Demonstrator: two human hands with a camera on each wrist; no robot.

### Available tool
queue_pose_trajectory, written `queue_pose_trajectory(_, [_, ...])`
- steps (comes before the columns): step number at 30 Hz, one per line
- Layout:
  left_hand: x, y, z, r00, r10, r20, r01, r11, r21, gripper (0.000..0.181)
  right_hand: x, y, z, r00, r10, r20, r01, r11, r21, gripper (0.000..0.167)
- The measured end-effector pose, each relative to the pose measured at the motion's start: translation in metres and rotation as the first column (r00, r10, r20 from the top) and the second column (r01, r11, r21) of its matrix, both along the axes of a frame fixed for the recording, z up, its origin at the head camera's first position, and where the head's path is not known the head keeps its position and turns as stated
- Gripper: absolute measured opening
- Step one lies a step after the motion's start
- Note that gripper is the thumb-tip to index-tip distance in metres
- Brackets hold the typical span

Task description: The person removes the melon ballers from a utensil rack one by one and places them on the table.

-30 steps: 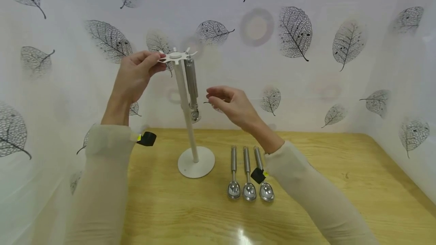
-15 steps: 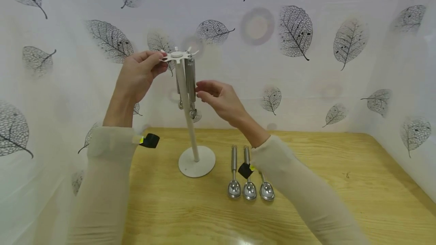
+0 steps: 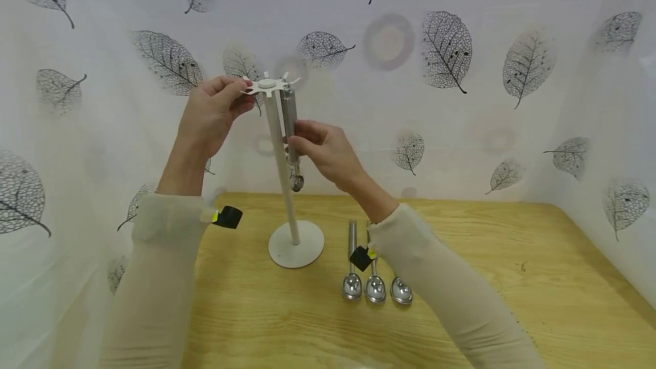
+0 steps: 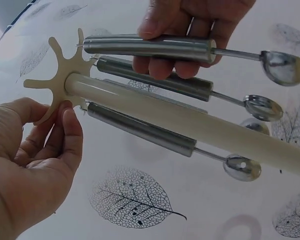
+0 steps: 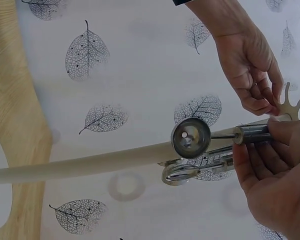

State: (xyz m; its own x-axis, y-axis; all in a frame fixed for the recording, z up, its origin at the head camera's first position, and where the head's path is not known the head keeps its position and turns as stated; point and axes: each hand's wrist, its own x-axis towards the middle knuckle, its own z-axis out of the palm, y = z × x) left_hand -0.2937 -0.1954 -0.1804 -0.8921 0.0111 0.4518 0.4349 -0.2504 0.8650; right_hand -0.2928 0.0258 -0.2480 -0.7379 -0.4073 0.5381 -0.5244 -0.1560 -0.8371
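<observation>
A white stand rises from a round base, topped by a disc of hooks. My left hand pinches one prong of this disc between thumb and fingers. My right hand holds the metal handle of a hanging scoop, thumb on one side and fingers behind. In the left wrist view that scoop hangs nearest, its ring at a hook. A second scoop and a third hang around the pole; another is mostly hidden behind it. The right wrist view shows the held scoop's round bowl.
Three more scoops lie side by side on the wooden table, bowls towards me: left scoop, middle scoop, right scoop. My right forearm covers part of their handles. A leaf-patterned curtain encloses the back and sides.
My right hand has moved left to the stand and taken hold of a hanging scoop's handle. The hanging scoops have swung a little. My left hand has stayed on the disc.
</observation>
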Motion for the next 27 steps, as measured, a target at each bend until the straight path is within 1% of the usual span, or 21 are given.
queue_pose_trajectory(5, [0.000,0.002,-0.003,1.000,0.021,-0.014,-0.021,1.000,0.005,0.014,0.004,0.007,0.003,1.000,0.017,0.005,-0.017,1.000,0.014,0.033])
queue_pose_trajectory(8, [-0.001,0.003,-0.004,0.999,0.049,-0.012,-0.049,0.999,-0.005,0.012,0.005,0.011,0.005,1.000,0.018,0.006,-0.019,0.999,0.038,0.033])
queue_pose_trajectory(13, [-0.003,0.005,-0.003,0.996,0.085,-0.012,-0.085,0.996,-0.010,0.011,0.007,0.018,0.010,1.000,0.010,-0.003,-0.010,0.998,0.063,0.032])
queue_pose_trajectory(15, [-0.004,0.006,-0.002,0.996,0.085,-0.013,-0.085,0.996,-0.007,0.011,0.007,0.022,0.012,1.000,0.000,0.005,0.000,0.999,0.054,0.032])
queue_pose_trajectory(19, [-0.004,0.006,-0.003,0.998,0.066,-0.011,-0.065,0.998,0.014,0.011,0.010,0.036,0.015,0.999,-0.034,0.022,0.033,0.999,0.028,0.030])
queue_pose_trajectory(23, [-0.003,0.004,-0.005,0.997,0.068,-0.024,-0.067,0.997,0.047,0.010,0.013,0.054,0.011,0.998,-0.057,0.028,0.056,0.998,0.041,0.028])
queue_pose_trajectory(27, [-0.003,0.004,-0.006,0.997,0.078,-0.022,-0.077,0.994,0.074,0.009,0.015,0.077,0.001,0.995,-0.099,0.025,0.097,0.992,0.074,0.026])
